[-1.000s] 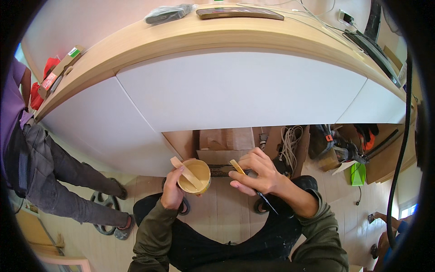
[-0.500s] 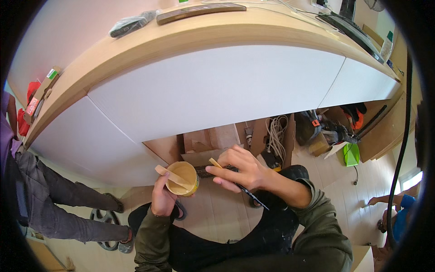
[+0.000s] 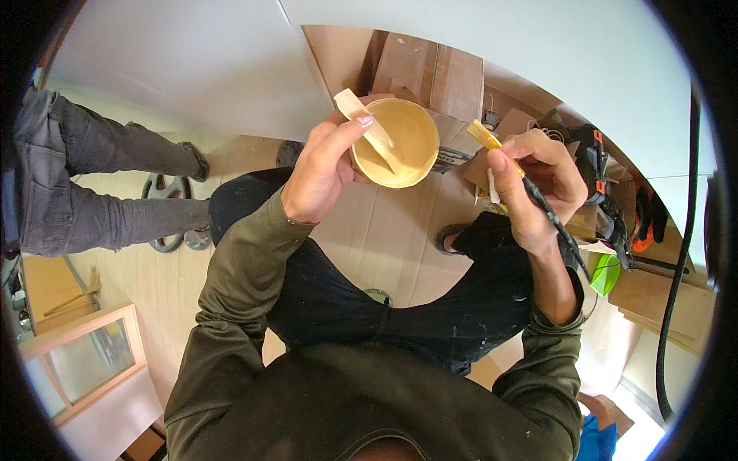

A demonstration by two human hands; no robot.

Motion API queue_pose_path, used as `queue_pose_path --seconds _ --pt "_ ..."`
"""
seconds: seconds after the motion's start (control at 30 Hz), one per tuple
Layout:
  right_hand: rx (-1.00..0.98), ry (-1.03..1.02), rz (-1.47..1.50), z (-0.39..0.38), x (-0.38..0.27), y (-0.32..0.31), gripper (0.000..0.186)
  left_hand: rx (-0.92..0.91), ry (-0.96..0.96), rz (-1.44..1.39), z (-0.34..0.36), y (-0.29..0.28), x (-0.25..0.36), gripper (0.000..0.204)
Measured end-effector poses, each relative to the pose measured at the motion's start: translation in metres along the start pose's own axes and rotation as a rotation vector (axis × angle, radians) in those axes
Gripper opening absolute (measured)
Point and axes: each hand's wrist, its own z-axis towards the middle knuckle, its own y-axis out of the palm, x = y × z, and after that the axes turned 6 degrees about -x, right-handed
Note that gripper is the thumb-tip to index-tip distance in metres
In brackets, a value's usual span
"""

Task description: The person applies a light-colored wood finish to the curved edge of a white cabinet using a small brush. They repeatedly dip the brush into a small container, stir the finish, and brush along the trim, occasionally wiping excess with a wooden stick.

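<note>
My left hand (image 3: 327, 165) is closed round a round tub (image 3: 416, 142), its mouth tilted toward me. Cream-yellow material coats the inside of the tub. A flat wooden stick (image 3: 370, 134) leans in it, its lower end on the bottom, my thumb pressing it at the rim. Across from the tub, to its right, my right hand (image 3: 538, 180) pinches a small paintbrush (image 3: 484, 137) with a dark handle. Its pale yellowish bristles point up and left toward the tub, apart from it. The handle runs down past my palm.
Under the white cabinet front (image 3: 538, 38) stand cardboard boxes (image 3: 453, 84) and tools (image 3: 596, 154). A green plastic piece (image 3: 606, 275) lies at the right, near a hanging black cable (image 3: 676, 307). Another person's legs (image 3: 115, 184) are at the left. A wood-framed pane (image 3: 92, 357) stands lower left.
My view has tipped down toward my lap, and the countertop has left it. The tub and brush appear larger and higher. My right hand is now farther from the tub, brush still gripped.
</note>
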Motion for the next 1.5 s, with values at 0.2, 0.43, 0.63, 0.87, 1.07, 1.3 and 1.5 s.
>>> queue_pose_path --seconds 0.2,0.43,0.63,0.87,1.07,1.3,1.5 --pt "-0.127 0.14 0.069 0.009 -0.005 0.002 0.014 -0.02 0.007 0.076 -0.003 0.004 0.008 0.056" --pt "-0.19 0.135 0.057 0.008 0.006 0.008 0.019 -0.007 0.122 0.218 -0.002 -0.001 0.002 0.046" --pt "-0.191 -0.133 -0.172 0.022 0.003 0.003 0.021 -0.029 0.027 0.048 -0.008 0.0 0.008 0.049" --pt "-0.415 0.16 -0.072 0.031 -0.004 0.023 0.03 -0.309 -0.117 0.104 -0.008 0.003 -0.006 0.056" --pt "-0.487 -0.006 -0.092 0.03 0.002 0.014 0.026 -0.397 -0.099 0.11 -0.01 0.009 -0.002 0.056" --pt "-0.254 -0.059 -0.231 0.02 0.002 -0.004 0.022 -0.352 -0.056 0.158 -0.011 0.006 -0.004 0.06" --pt "-0.237 0.179 -0.243 0.011 -0.01 0.007 0.022 -0.309 -0.027 0.215 -0.008 0.003 -0.005 0.064"
